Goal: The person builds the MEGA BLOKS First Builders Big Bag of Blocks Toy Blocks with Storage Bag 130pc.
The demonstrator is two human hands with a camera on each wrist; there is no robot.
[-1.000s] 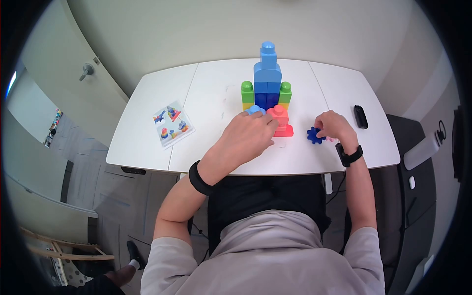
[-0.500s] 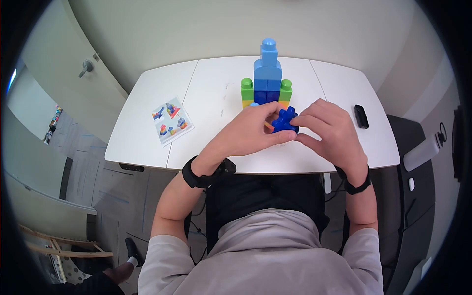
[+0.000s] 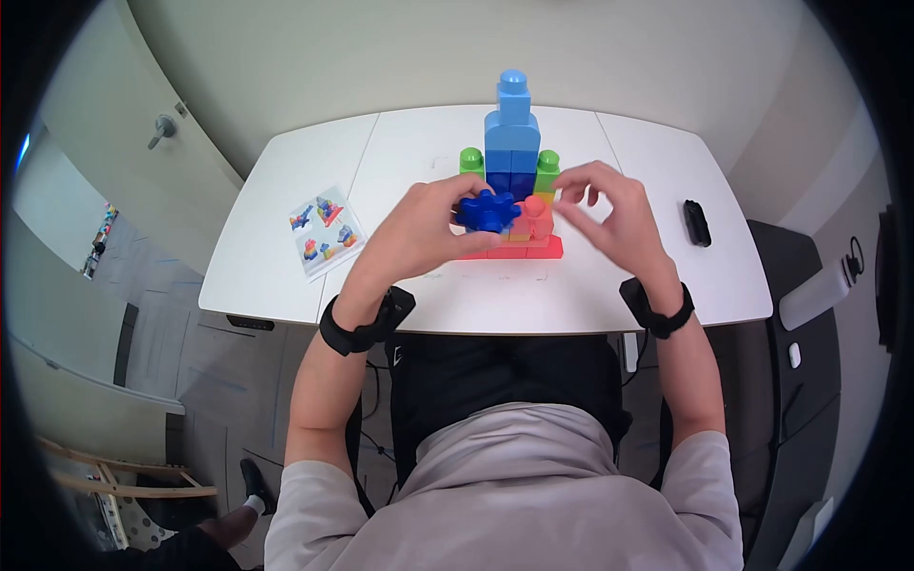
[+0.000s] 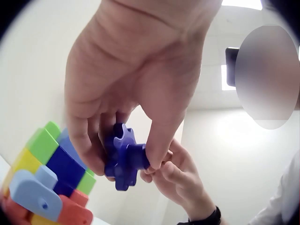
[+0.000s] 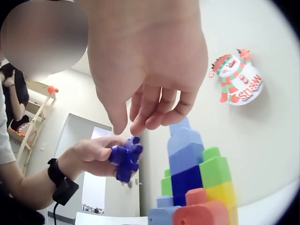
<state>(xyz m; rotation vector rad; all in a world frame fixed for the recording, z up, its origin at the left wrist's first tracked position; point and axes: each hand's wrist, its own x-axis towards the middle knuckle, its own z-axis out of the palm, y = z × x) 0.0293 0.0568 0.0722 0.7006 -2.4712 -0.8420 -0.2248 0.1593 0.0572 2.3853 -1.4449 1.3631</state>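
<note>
My left hand (image 3: 419, 224) pinches a dark blue toy gear (image 3: 487, 211) above the table, in front of the block build. The left wrist view shows the thumb pressed to the round stub on the gear (image 4: 125, 159) and the fingers at its toothed side. Raised just to the right, my right hand (image 3: 619, 224) has loosely bent fingers with nothing between them. Behind the gear rises a tower of blue blocks (image 3: 512, 133), flanked by green blocks (image 3: 549, 164). Red blocks (image 3: 545, 247) form its front, partly hidden by the left hand.
A picture card (image 3: 322, 228) of block models lies on the left of the white table (image 3: 400, 300). At the right lies a small black object (image 3: 697, 223). A bottle (image 3: 814, 290) stands beyond the right edge. Another person's leg (image 3: 228, 533) shows at lower left.
The right hand picked up the blue gear from the table and brought it to the left hand. Now the left hand holds it, and the right hand has let go and drawn away.
</note>
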